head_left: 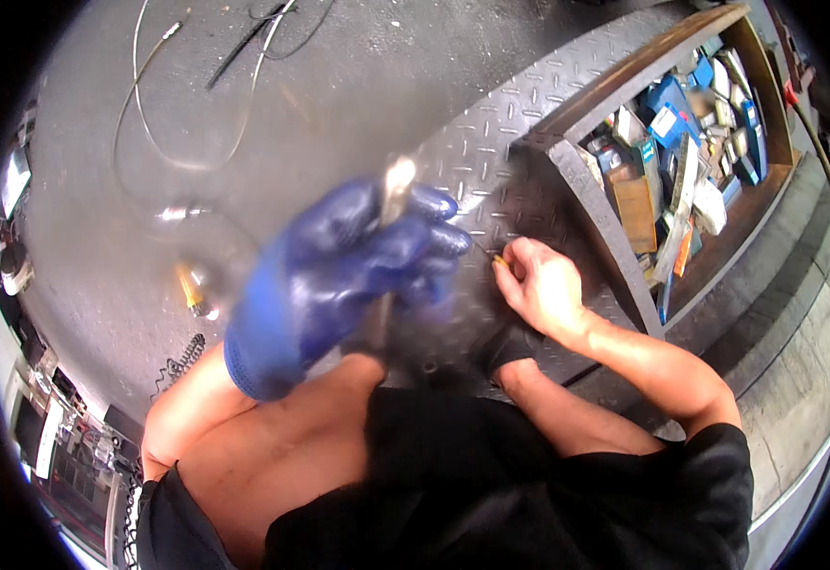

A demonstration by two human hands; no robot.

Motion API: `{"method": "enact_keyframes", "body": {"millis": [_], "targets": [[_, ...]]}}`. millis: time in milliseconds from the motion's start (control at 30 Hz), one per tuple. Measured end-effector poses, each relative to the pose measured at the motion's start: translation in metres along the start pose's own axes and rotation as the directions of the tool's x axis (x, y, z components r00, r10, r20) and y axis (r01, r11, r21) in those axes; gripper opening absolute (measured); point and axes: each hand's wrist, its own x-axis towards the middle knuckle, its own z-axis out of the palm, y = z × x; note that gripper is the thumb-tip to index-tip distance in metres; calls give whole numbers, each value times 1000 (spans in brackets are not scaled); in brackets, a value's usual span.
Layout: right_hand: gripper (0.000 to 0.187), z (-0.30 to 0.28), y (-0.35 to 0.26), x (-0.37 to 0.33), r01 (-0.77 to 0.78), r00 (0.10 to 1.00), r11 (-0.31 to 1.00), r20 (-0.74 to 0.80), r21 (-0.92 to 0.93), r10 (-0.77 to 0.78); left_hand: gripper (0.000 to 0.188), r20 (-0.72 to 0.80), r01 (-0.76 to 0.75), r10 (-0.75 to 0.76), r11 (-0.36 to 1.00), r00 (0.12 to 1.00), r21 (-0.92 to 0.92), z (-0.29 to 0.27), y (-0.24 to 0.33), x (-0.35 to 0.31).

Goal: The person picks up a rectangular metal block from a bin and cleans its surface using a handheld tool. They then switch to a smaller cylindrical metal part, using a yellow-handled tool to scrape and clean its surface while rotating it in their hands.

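Note:
My left hand (pixel 358 247), in a blue rubber-coated glove, is raised in front of my body with its fingers closed round a narrow metal bar (pixel 397 195). The bar stands roughly upright. Its upper end shines very brightly, and I cannot tell whether that is glare or glow. Lower down, the bar is blurred. To the right, my bare right hand (pixel 543 287) is closed in a pinch on a small yellow-ended thing (pixel 500 261). A thin dark tip seems to point up and left from it; its kind is mostly hidden by the fingers.
An open crate (pixel 591 218) of small blue, white and brown boxes (pixel 673 123) stands on tread plate (pixel 491 133) at right. A pale cable (pixel 137 95) loops over the grey floor at left. A yellow-and-clear object (pixel 190 290) and coiled black cord (pixel 180 361) lie nearer.

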Motion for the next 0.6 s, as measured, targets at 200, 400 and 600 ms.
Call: {"method": "enact_keyframes", "body": {"millis": [200,400,600], "targets": [[18,-65,-67,-12,-180,967,883,242,435,77,31,50,35,-34,999,998,-33,-3,-2,-5],[15,-140,-99,-17,-76,993,888,116,453,26,36,90,1,-1,1000,996,4,6,-3,2],[12,-197,-97,0,314,946,933,-141,176,-292,40,162,33,-42,998,986,59,17,5,-4]]}}
